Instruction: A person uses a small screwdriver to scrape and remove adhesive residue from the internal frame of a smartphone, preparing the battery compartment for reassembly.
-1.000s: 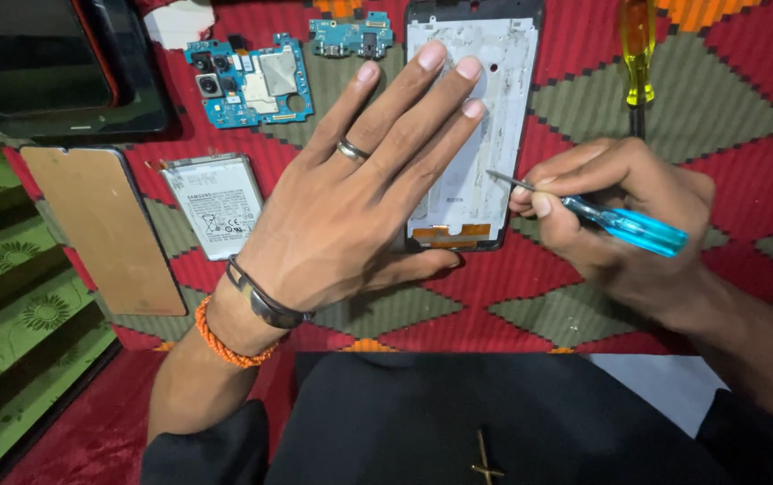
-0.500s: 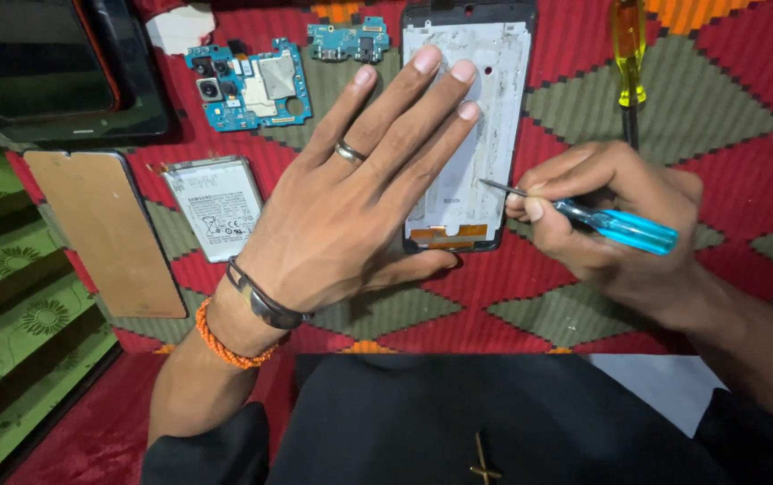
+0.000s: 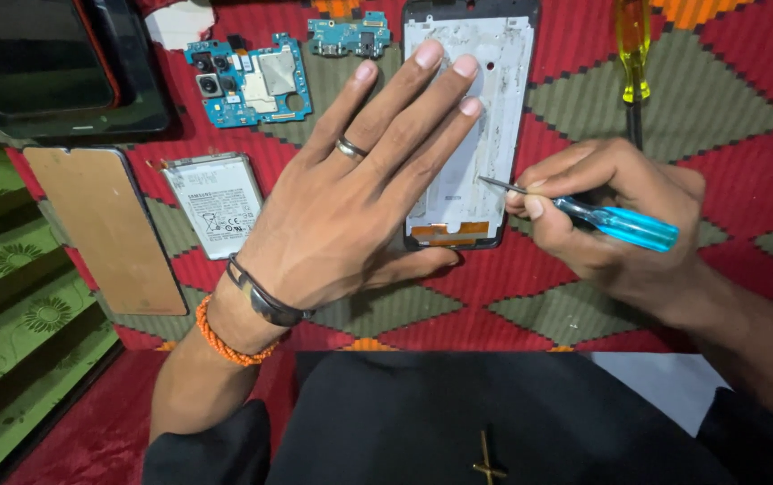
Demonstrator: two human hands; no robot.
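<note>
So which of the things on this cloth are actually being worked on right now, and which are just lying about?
In use:
- phone frame, pressed flat by the left hand
- blue-handled screwdriver, held in the right hand, tip at the frame's right edge

Lying about:
- battery
- blue circuit board
- small board
- brown back cover
- yellow-handled screwdriver
- dark screen panel

The left hand [image 3: 342, 216] lies flat at the centre of the frame, palm down, its fingers [image 3: 422, 94] stretched long and close together toward the upper middle, thumb tucked low to the right. Its forearm rises from the lower left (the wrist wears a dark band and an orange beaded one). The right hand [image 3: 611, 224] sits at the middle right, fingers curled in a pinch, forearm running off to the lower right corner.
</note>
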